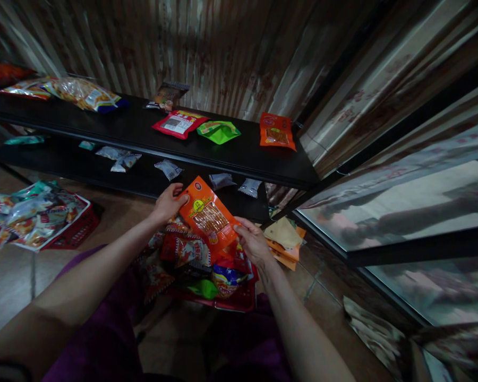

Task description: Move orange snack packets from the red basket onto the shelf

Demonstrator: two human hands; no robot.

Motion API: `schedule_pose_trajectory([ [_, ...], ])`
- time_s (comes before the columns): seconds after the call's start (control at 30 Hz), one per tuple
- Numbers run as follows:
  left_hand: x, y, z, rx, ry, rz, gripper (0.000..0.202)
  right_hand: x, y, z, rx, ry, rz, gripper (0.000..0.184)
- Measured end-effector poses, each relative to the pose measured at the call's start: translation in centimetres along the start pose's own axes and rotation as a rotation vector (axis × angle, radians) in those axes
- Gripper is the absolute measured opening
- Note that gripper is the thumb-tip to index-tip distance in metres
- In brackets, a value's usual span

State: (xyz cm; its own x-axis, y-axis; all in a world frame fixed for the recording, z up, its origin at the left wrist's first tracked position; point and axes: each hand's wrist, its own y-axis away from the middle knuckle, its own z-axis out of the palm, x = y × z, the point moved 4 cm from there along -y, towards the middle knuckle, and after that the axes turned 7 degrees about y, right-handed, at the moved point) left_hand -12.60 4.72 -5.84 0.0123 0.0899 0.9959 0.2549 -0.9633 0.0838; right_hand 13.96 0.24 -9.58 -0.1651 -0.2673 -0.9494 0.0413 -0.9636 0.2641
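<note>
Orange packet (211, 217), one: pinched at opposite ends by your left hand (168, 203), right hand (253, 241); long axis slanting far-left to near-right, over red basket (235, 306).

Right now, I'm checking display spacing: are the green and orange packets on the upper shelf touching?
Apart. The head view shows a strip of black shelf between the green packet and the orange packet.

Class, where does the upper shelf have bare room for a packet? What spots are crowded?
Bare upper shelf shows between the green packet and the far-right orange packet, and between the blue-ended snack bag and red packet. Crowded: leftmost, where bags bunch, and the basket under the held packet.
</note>
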Motion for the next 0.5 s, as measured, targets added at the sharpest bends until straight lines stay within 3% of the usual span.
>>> schedule_pose_trajectory([
  [0.13,-1.3,1.5,1.2,-0.048,-0.019,-0.067,0.054,-0.3,0.1,0.1,0.070,0.198,-0.173,0.032],
  [0.23,-1.9,3.1,2.9,-0.165,0.154,-0.224,0.069,-0.9,0.6,0.6,0.045,0.399,-0.296,0.030],
  [0.33,-1.7,3.7,4.1,-0.270,0.382,-0.304,0.070,-1.4,1.4,1.3,-0.001,0.573,-0.422,0.028],
  [0.5,-1.4,3.0,4.1,-0.239,0.623,-0.381,0.069,-1.7,2.7,2.6,-0.061,0.804,-0.582,0.029],
])
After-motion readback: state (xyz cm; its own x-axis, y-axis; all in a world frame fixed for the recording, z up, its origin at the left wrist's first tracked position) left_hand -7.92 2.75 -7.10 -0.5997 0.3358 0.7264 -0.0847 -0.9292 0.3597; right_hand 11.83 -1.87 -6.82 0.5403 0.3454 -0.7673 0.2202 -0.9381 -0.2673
